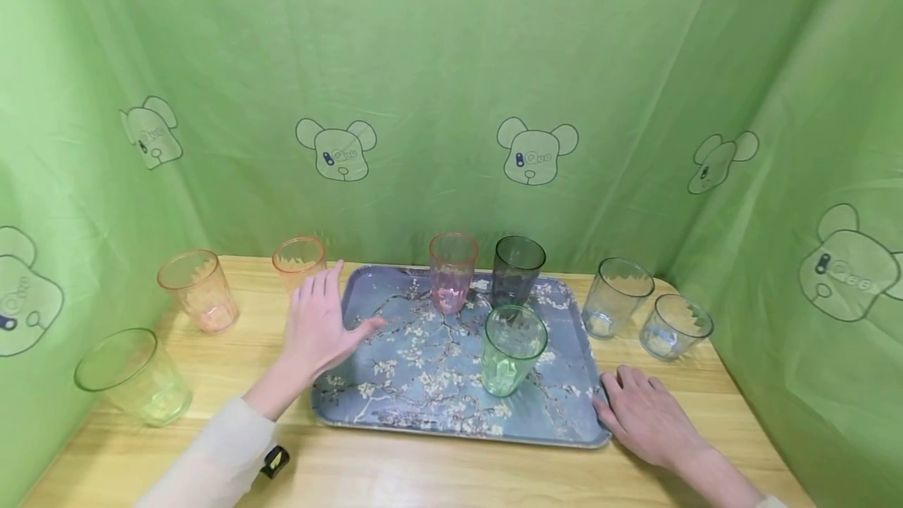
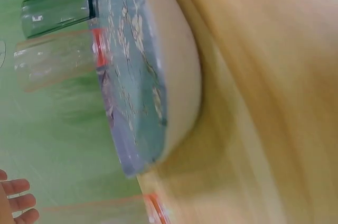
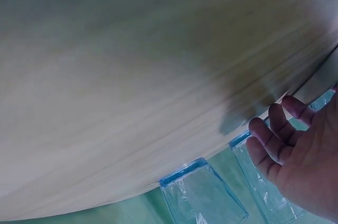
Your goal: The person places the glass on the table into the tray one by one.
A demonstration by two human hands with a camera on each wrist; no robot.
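Orange-rimmed tumbler [image 1: 299, 259] stands on the table [image 1: 381, 477] just left of the floral tray [image 1: 462, 431], its long axis upright, directly beyond the left hand [image 1: 317, 328], whose fingers extend with the thumb spread wide, gripping nothing; whether the fingertips touch it cannot be told. The left is clearly nearer: the right hand [image 1: 645, 418], fingers loosely bent and empty, rests by the tray's right edge.

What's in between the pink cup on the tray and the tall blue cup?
The dark cup, then the tray rim and some table; the head view shows it.
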